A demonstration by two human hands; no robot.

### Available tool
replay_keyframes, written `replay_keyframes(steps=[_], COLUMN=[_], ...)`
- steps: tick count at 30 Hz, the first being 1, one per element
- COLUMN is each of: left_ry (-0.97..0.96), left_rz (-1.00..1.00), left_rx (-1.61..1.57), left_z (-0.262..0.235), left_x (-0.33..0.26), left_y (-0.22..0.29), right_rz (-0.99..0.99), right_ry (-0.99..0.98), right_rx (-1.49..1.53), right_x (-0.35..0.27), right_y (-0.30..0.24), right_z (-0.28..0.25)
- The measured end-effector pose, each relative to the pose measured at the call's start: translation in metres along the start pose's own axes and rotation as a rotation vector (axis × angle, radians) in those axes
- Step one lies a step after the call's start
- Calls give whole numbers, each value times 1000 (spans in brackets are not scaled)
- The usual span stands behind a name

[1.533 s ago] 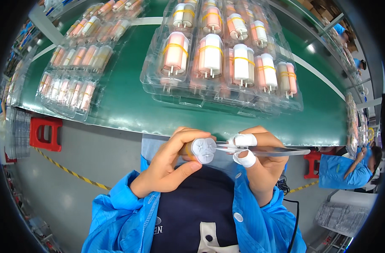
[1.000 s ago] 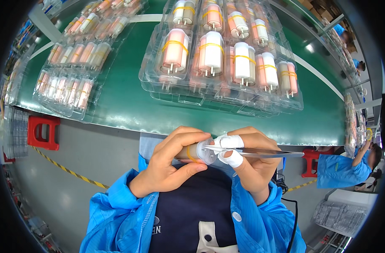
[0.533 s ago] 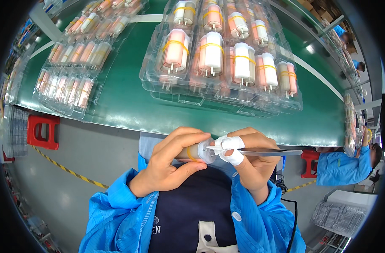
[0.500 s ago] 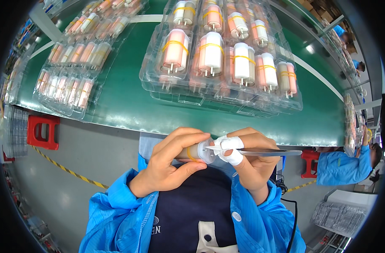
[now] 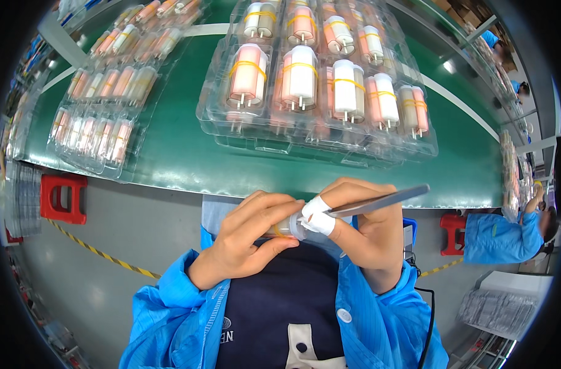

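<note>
My left hand (image 5: 246,234) is wrapped round a clear plastic cylinder (image 5: 282,230) with a yellow band, lying on its side in front of my chest. Its pale capped end points to the right. My right hand (image 5: 360,224), white tape round thumb and forefinger, pinches metal tweezers (image 5: 385,201) at that end. The flat rear of the tweezers slants up to the right. The taped fingertips hide their points, so what they grip there cannot be made out.
Ahead, on a green table (image 5: 182,163), stacked clear trays (image 5: 256,132) hold banded pink, white and grey cylinders. More filled trays (image 5: 96,101) lie at the left. Red stools (image 5: 63,198) stand on the floor. A person in blue (image 5: 492,237) works at the far right.
The rear end of the tweezers has swung upward as my right hand turned and rose slightly. My left hand still grips the cylinder in nearly the same place.
</note>
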State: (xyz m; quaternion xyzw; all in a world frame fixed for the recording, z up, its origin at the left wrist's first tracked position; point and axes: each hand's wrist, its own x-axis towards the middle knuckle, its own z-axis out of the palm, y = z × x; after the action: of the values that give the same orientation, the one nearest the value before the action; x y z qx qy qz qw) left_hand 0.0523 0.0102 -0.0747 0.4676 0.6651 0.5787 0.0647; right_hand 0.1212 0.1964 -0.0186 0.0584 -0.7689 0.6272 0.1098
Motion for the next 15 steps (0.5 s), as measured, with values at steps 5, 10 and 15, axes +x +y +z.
replay_keyframes(steps=[5,10,15], left_ry=[88,63,65], left_rz=[-72,-150,-159], left_rx=[-221,-302,-311], left_z=[-1,-2,-3], left_x=[-1,0,1], left_y=[3,6,7], right_rz=[-86,-138,-145], right_ry=[142,161,171], right_rx=[265,133,99], right_x=[-6,-9,-9], right_y=[9,11,12], right_z=[7,8,9])
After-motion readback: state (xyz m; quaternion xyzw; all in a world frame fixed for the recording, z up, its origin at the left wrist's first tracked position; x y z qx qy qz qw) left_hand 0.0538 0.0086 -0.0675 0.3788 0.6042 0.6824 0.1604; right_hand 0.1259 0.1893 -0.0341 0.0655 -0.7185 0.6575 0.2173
